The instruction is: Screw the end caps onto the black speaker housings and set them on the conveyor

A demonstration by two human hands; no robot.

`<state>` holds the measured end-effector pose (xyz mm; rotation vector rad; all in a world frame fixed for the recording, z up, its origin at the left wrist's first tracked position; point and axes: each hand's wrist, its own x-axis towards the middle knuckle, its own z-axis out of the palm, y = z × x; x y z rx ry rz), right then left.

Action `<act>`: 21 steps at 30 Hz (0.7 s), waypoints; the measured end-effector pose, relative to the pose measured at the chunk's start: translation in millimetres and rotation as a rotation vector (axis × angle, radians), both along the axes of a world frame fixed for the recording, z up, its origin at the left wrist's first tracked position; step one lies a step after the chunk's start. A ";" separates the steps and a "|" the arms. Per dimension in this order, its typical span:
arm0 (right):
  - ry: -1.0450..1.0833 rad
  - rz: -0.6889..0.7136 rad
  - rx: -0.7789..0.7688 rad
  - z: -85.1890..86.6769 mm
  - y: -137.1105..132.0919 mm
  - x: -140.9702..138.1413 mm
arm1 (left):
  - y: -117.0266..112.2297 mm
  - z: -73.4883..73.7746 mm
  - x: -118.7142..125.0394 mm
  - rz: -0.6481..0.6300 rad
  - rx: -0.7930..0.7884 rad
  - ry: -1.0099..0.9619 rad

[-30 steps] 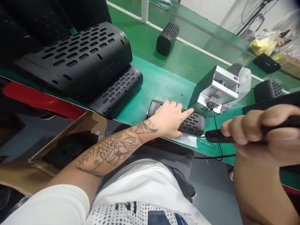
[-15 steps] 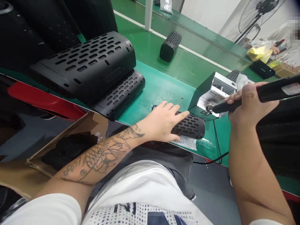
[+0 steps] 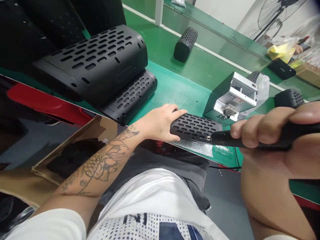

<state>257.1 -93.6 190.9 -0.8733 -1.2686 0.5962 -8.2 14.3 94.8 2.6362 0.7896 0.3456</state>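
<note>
My left hand (image 3: 162, 123) is wrapped round the left end of a black casing (image 3: 197, 127) with slotted holes, which lies on the green bench top near its front edge. Its fingers go over the top and the thumb lies along the near side. My right hand (image 3: 272, 133) grips a black electric screwdriver (image 3: 225, 138), held nearly level. A small shiny screw (image 3: 208, 138) shows at the driver's tip, by the casing's near right side; whether it touches, I cannot tell. Behind the casing stands a silver screw feeder (image 3: 231, 98).
To the left, a large slotted black casing (image 3: 100, 60) leans over a smaller one (image 3: 135, 93). Another black casing (image 3: 186, 43) stands farther back. Bubble wrap (image 3: 195, 147) lies at the bench's front edge. Below is an open cardboard box (image 3: 100, 130). Another person's hand (image 3: 298, 49) shows far right.
My right hand has brought the screwdriver from the screw feeder down and towards me, to the casing's near side. My left hand has shifted left and closed round the casing's end.
</note>
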 end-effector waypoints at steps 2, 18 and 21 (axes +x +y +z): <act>-0.017 0.135 0.070 -4.1 5.2 -20.2 | 0.5 -0.6 -0.2 0.001 -0.003 -0.007; -0.043 0.302 -0.042 -22.0 12.0 -39.1 | -0.3 -2.2 0.7 -0.002 0.001 -0.022; -0.035 0.333 -0.049 -23.7 9.2 -38.2 | -0.2 -2.2 0.6 -0.007 0.007 -0.031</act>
